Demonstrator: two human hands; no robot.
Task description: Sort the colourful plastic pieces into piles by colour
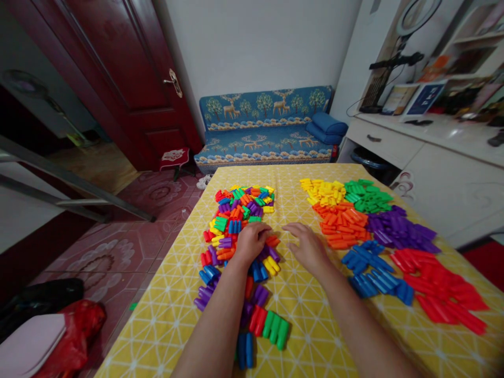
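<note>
On the yellow tablecloth (299, 294) lies a mixed heap of plastic blocks (240, 210) in many colours. My left hand (252, 241) rests on the near part of that heap, fingers curled down onto blocks; whether it holds one is hidden. Just right of the heap my right hand (309, 247) hovers over bare cloth, palm down with fingers loosely stretched and nothing in it. To the right are sorted piles: yellow (323, 190), green (366, 195), orange (340, 223), purple (397, 227), blue (372, 273), red (441, 289).
A blue patterned sofa (268, 126) stands beyond the table's far edge. A dark red door (118, 73) is at left, over a tiled floor. White cabinets (433, 168) run along the right. Loose green and red blocks (271, 325) lie near the front edge.
</note>
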